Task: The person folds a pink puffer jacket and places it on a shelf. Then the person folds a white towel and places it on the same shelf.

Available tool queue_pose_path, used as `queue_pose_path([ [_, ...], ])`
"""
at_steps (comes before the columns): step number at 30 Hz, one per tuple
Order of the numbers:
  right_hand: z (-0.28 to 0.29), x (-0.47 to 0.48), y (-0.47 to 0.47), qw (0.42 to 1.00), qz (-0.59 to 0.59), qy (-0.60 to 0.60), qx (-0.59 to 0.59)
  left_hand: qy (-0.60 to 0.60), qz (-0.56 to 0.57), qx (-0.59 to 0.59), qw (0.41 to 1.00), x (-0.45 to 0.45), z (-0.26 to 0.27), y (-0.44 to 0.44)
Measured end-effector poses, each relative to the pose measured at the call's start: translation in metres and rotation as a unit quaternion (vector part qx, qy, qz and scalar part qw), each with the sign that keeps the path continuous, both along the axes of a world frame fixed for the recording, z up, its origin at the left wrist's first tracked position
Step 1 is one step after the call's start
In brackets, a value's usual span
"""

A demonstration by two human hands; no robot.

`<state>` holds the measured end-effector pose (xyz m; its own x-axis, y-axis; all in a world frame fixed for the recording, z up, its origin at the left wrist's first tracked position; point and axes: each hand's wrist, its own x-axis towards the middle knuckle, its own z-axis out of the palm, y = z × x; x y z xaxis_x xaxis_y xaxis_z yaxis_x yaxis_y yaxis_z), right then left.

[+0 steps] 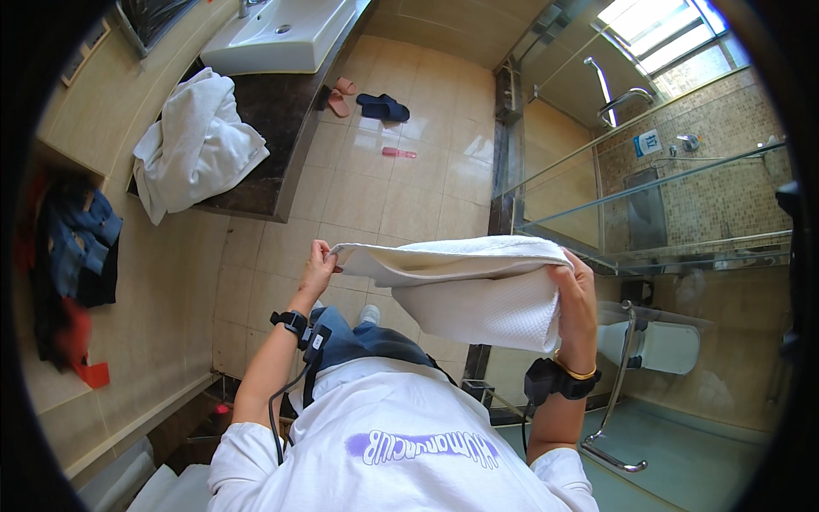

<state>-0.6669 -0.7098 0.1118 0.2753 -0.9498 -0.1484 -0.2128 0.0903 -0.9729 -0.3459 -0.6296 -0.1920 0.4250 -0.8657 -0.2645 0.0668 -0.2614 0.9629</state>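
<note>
A white textured towel (473, 307) is stretched between my two hands above the tiled floor, folded over in layers. My left hand (318, 264) pinches its corner at the left end. At the other end, my right hand (576, 288) grips the folded edge, with the thumb in front and the fingers partly hidden behind the cloth. The towel's lower layer hangs down on the right side. A crumpled pile of white towels (198, 141) lies on the dark stone counter (281, 115), ahead and to the left.
A white washbasin (275, 38) sits on the counter. Dark blue slippers (384, 107), pink slippers (341, 99) and a pink object (399, 153) lie on the floor. To the right stand a glass shower enclosure (640, 185), a metal door handle (617, 390) and a toilet (665, 345).
</note>
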Motion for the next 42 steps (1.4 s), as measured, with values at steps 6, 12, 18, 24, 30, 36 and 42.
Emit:
queue_pose_path([
  [6,0.011,0.006,0.005,1.0,-0.007,-0.022,0.002,-0.129,-0.1,0.007,0.987,-0.012,0.003,-0.005],
  [12,0.023,0.012,0.01,0.999,-0.03,-0.042,-0.011,-0.244,-0.176,-0.161,0.94,-0.032,0.028,-0.005],
  [18,0.021,0.008,0.004,0.999,-0.023,-0.038,-0.006,-0.328,-0.22,-0.171,0.903,-0.039,0.027,-0.006],
  [24,0.015,0.001,-0.002,0.999,-0.036,-0.022,-0.024,-0.3,-0.219,-0.129,0.919,-0.027,0.028,0.0],
  [30,0.007,-0.003,-0.01,0.999,-0.036,0.0,-0.029,-0.368,-0.181,-0.194,0.891,-0.007,0.034,0.006],
  [36,0.002,-0.007,-0.016,0.998,-0.037,0.011,-0.045,-0.345,-0.184,-0.178,0.903,-0.001,0.033,0.005],
  [42,0.002,-0.009,-0.017,0.998,-0.038,0.013,-0.043,-0.232,-0.134,-0.078,0.96,0.001,0.03,0.003],
])
